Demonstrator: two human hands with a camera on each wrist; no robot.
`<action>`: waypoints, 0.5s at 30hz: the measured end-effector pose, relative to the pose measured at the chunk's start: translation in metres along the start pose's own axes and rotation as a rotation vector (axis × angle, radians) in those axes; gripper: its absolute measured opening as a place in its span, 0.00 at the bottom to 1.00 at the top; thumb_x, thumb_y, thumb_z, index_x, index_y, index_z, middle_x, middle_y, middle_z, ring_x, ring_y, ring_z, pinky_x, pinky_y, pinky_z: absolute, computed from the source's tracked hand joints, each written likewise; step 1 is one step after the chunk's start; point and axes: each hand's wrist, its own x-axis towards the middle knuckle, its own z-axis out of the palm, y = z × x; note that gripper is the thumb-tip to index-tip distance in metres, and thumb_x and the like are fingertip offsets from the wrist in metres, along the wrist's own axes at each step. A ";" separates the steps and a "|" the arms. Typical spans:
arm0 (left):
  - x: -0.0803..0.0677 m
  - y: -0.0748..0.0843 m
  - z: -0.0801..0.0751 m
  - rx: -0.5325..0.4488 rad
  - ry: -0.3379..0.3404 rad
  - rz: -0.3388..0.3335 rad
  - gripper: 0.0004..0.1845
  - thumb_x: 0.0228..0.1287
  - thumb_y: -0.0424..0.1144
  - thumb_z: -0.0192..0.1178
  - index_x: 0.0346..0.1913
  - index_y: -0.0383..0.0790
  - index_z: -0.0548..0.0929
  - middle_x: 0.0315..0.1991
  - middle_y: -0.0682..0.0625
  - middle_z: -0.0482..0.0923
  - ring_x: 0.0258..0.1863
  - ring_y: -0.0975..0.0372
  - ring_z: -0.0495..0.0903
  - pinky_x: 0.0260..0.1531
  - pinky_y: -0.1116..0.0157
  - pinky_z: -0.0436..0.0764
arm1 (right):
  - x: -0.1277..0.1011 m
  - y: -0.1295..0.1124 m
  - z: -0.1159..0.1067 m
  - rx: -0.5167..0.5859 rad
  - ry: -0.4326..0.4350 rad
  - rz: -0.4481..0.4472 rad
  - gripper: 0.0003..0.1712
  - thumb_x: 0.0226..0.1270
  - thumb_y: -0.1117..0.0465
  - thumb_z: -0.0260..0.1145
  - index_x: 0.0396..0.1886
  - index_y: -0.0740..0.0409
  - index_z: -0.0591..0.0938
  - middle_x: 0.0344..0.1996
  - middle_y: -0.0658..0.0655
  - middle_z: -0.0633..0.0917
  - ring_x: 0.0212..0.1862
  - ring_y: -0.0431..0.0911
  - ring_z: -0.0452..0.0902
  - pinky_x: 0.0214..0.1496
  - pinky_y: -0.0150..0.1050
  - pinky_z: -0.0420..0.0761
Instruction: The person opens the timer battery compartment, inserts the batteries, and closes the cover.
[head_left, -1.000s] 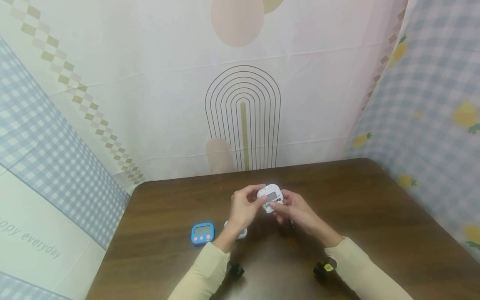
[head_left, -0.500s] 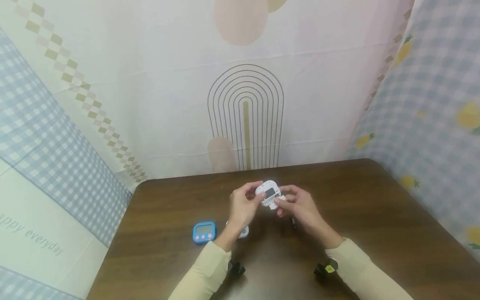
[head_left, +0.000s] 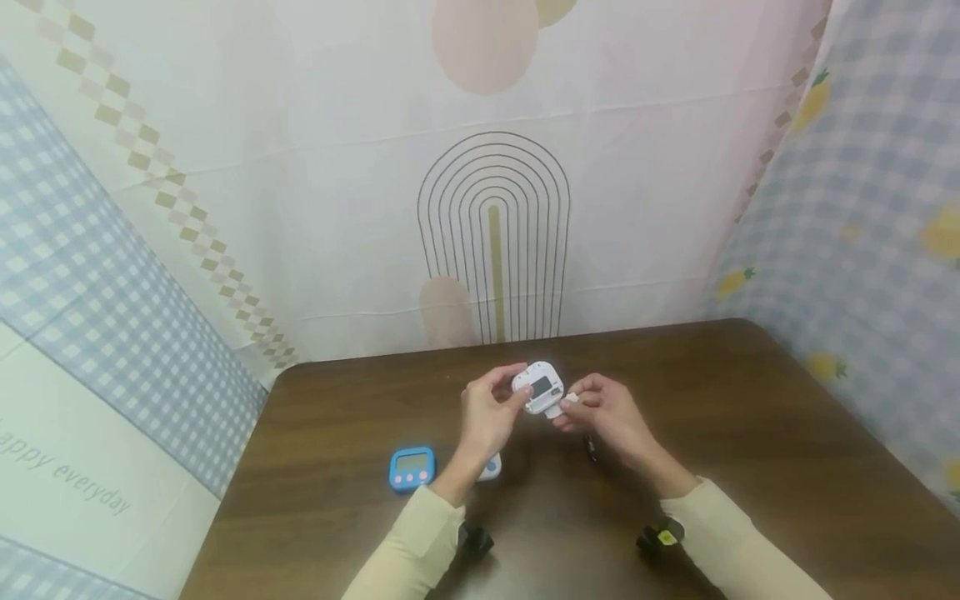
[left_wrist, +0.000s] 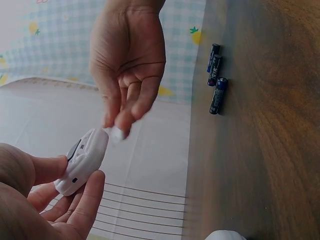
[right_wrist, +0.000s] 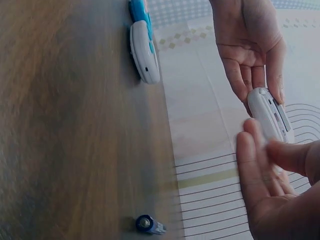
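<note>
In the head view my left hand [head_left: 486, 414] holds a white timer [head_left: 551, 373] over the table, thumb on one face and fingers behind. Its back is turned up, with a dark panel and an uncovered battery compartment. My right hand [head_left: 618, 423] pinches a small white battery cover [head_left: 553, 412] right by the timer's lower right edge. The left wrist view shows the cover [left_wrist: 116, 134] blurred, beside the timer's end [left_wrist: 95, 147]. Several dark blue batteries [left_wrist: 218, 95] lie on the table below the right hand.
A blue timer [head_left: 412, 468] with pink buttons lies on the brown table [head_left: 315, 517], left of my left forearm. Another white timer [head_left: 491, 468] is partly hidden behind that forearm. A patterned cloth [head_left: 360, 208] hangs behind the table's back edge.
My right hand has moved slightly right, drawing the battery cover off the timer's back and exposing the compartment. My left hand keeps its hold on the timer.
</note>
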 end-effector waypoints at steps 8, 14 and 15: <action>-0.001 0.001 -0.001 -0.017 -0.011 -0.013 0.17 0.65 0.29 0.72 0.56 0.37 0.89 0.48 0.40 0.91 0.41 0.53 0.90 0.33 0.69 0.90 | 0.000 -0.002 0.000 -0.082 -0.068 0.004 0.13 0.72 0.71 0.67 0.50 0.74 0.75 0.37 0.69 0.90 0.38 0.57 0.91 0.47 0.53 0.92; -0.001 0.001 -0.001 -0.022 -0.008 -0.011 0.17 0.64 0.29 0.73 0.56 0.36 0.89 0.48 0.40 0.91 0.41 0.52 0.91 0.34 0.69 0.90 | -0.001 -0.002 -0.001 -0.193 -0.052 -0.006 0.12 0.68 0.69 0.71 0.47 0.69 0.80 0.34 0.63 0.89 0.36 0.54 0.88 0.43 0.51 0.91; -0.001 0.001 -0.001 -0.023 -0.009 -0.012 0.18 0.64 0.29 0.73 0.56 0.36 0.89 0.49 0.40 0.91 0.42 0.52 0.91 0.34 0.69 0.90 | -0.001 -0.001 -0.001 -0.218 -0.053 -0.010 0.12 0.66 0.69 0.72 0.46 0.68 0.81 0.34 0.62 0.88 0.36 0.54 0.88 0.42 0.49 0.91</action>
